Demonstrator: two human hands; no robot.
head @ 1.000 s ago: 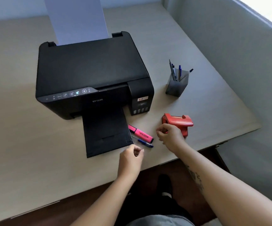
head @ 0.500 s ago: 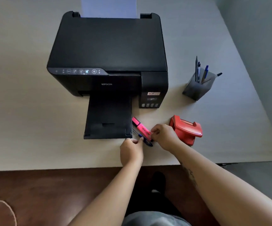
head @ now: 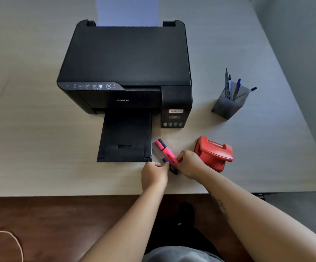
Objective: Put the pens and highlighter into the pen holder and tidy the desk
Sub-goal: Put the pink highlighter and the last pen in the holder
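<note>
Pale wood desk [head: 39, 148]: it carried everything you had to deal with, from the black printer [head: 126, 59] at the middle down to the loose pen by your fingers.
Printer tray [head: 125, 138]: it was folded out toward you, its right edge just beside the pen and highlighter.
Red hole punch [head: 214, 153]: it sat to the right of your right hand, very near it; I could not tell whether they touched.
Pen holder [head: 227, 104]: the dark mesh cup stood well apart from your hands, far right, already holding several pens leaning different ways.
Right hand [head: 190, 164]: your fingers were curled on the near end of the pink highlighter [head: 165, 151], pinching it, not yet clearly lifted.
Left hand [head: 154, 173]: it was closed to a loose fist, fingertips at the blue pen [head: 161, 157]; whether you had a real hold on it I could not tell.
Highlighter axis: it ran diagonally, dark cap end pointing away and left toward the tray, near end in your grip.
Pen axis: roughly parallel, just left of the highlighter, thin tip away from you.
Step in hand: I judged you were at the pick-up, nothing carried yet.
Next move: you would need to lift both, swing right past the punch, tip each upright and drop it between the pens already standing there.
</note>
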